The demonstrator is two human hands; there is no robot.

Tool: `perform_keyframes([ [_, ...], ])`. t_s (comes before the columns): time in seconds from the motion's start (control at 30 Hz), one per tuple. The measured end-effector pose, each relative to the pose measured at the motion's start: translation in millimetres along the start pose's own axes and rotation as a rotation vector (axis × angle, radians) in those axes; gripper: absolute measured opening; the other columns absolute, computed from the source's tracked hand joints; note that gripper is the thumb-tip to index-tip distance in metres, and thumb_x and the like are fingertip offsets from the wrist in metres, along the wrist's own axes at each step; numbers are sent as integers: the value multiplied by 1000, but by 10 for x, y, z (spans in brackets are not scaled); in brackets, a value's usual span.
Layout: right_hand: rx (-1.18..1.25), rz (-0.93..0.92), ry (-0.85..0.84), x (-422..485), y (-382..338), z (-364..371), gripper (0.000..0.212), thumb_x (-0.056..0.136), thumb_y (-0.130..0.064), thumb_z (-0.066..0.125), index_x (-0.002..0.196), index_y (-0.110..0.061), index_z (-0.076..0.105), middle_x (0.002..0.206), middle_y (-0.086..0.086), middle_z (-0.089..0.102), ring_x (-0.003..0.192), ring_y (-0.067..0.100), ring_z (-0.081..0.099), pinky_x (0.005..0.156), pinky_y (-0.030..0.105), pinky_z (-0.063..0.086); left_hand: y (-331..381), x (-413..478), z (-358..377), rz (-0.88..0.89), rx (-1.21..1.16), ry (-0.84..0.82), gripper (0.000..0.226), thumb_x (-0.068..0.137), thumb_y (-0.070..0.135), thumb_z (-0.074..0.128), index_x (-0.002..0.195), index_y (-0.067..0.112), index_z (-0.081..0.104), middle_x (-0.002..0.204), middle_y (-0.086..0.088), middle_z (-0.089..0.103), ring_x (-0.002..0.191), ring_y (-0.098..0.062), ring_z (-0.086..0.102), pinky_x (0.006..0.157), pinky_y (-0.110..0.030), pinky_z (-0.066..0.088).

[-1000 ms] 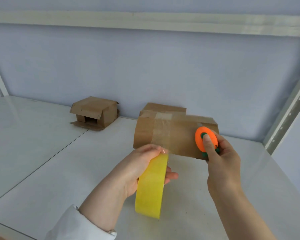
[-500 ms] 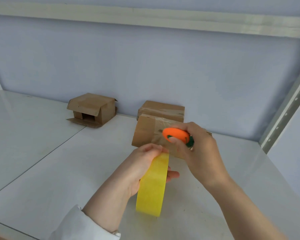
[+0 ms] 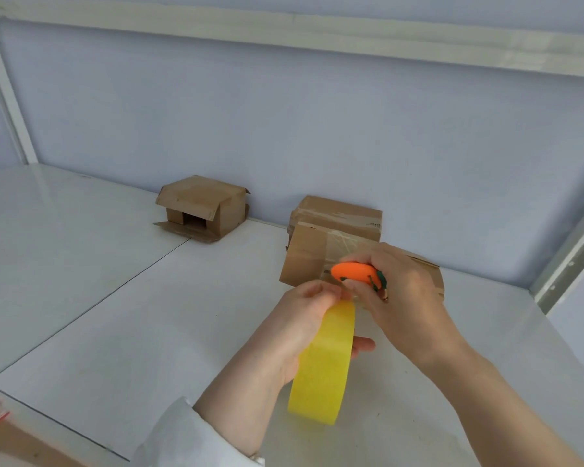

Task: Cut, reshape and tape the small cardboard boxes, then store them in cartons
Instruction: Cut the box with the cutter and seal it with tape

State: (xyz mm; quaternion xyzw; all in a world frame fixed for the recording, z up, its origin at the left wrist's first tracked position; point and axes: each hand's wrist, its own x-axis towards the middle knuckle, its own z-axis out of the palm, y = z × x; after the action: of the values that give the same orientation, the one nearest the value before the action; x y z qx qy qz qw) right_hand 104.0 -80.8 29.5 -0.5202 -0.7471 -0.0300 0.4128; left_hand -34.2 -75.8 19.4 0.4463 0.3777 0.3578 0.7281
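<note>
Head | left hand (image 3: 300,326) fingers curled round yellow tape roll (image 3: 321,365) | right hand (image 3: 405,298) fingers clasp orange cutter (image 3: 351,273)

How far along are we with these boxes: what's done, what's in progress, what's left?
Done: the back box looks taped shut. In hand: the front box has tape across it; the left hand grips the yellow tape roll, the right hand holds the orange cutter at the tape just above the roll. Left: the open box is untaped, and no storage carton is in view.
</note>
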Motion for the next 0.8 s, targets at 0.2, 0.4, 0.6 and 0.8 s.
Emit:
perform_keyframes([
  [0.2,49,31,-11,-14,-21,-81,20,80,-6,70,95,-19,69,88,-20,56,85,-13,47,77,1,33,1,10,-6,-4,-4,11,15,96,21,50,90,13,62,113,-28,58,66,-37,69,54,-31,54],
  [0.4,12,46,-63,-17,-11,-54,20,80,-5,70,95,-17,70,93,-7,63,88,-2,49,80,1,33,6,10,12,3,-18,12,15,94,20,52,82,15,60,110,-31,59,63,-37,68,54,-31,53],
  [0.6,-31,78,-123,10,-50,-57,19,82,-4,67,98,-13,69,98,-2,63,90,8,49,79,1,32,6,36,13,-2,-20,14,14,93,20,54,82,13,60,112,-34,58,66,-39,68,57,-33,52],
  [0.8,-77,106,-159,14,-15,-151,20,82,-5,67,100,-14,68,101,-4,61,93,9,50,79,1,31,14,49,10,-9,-22,26,9,91,15,57,88,11,64,111,-33,57,65,-39,68,55,-33,54],
])
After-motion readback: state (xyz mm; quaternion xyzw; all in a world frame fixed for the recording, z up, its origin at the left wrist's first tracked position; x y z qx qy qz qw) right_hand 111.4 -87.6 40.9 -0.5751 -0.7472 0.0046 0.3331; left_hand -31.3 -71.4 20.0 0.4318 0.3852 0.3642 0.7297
